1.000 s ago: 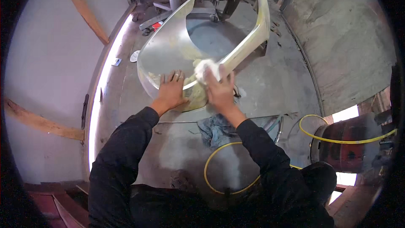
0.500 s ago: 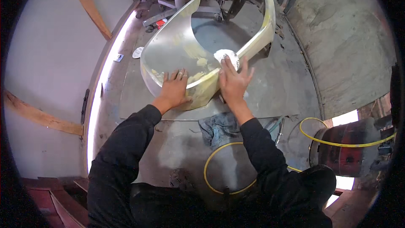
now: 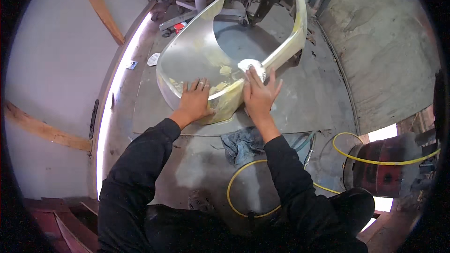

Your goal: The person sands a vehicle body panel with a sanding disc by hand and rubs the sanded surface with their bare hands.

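Observation:
A large curved body panel (image 3: 185, 49), silver-grey with yellowish filler patches, stands on the floor board in front of me. My left hand (image 3: 193, 99) grips its near rim, fingers over the inner side and thumb on the outer side. To the right, my right hand (image 3: 259, 94) presses a white round sheet (image 3: 253, 67), much like a sanding disc, against the rim where the panel bends. The fingertips lie on top of the sheet and partly hide it. Pale filler shows between the two hands.
A wheeled metal stand (image 3: 198, 0) and a red can (image 3: 179, 26) are behind the panel. Another white disc (image 3: 153, 59) lies to its left. Nearer me are a grey-blue cloth (image 3: 241, 145), a yellow hose (image 3: 229, 192) and, at right, a dark red tank (image 3: 384, 164).
My right hand and the white sheet have slid slightly nearer to me along the rim. The left hand keeps its hold on the panel.

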The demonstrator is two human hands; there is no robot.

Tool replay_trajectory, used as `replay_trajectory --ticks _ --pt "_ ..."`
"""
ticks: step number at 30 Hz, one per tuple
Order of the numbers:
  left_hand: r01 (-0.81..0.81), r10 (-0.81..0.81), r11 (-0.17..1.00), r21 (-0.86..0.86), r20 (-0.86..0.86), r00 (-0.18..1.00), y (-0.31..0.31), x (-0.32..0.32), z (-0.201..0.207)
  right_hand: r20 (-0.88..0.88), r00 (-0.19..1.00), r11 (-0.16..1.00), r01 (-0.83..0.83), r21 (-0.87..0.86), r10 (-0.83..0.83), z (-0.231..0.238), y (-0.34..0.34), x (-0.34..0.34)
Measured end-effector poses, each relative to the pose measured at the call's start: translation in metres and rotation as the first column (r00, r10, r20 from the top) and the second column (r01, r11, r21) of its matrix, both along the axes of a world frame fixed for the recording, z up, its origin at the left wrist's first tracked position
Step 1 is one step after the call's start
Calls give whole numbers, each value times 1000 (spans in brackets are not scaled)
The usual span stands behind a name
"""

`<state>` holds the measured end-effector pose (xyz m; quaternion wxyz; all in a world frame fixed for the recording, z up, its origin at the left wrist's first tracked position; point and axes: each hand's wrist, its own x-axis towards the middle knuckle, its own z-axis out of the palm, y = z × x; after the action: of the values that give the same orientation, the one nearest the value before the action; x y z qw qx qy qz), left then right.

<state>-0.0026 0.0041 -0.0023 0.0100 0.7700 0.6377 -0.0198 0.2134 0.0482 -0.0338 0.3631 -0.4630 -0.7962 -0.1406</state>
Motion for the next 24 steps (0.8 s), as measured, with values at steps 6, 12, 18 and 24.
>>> replay_trajectory --ticks 6,12,18,24 --pt "-3 3 999 -40 -9 1000 0 3 1 43 990 988 -131 -86 135 5 -7 5" --pt "-12 13 999 -53 22 1000 3 13 1 73 941 936 -316 -155 329 -10 -27 -5" --pt "11 -11 999 -39 -3 1000 3 4 -6 45 995 990 -80 -119 86 0 -20 -10" --pt "-1 2 998 -59 8 1000 0 5 3 37 995 994 91 -52 -89 11 2 2"
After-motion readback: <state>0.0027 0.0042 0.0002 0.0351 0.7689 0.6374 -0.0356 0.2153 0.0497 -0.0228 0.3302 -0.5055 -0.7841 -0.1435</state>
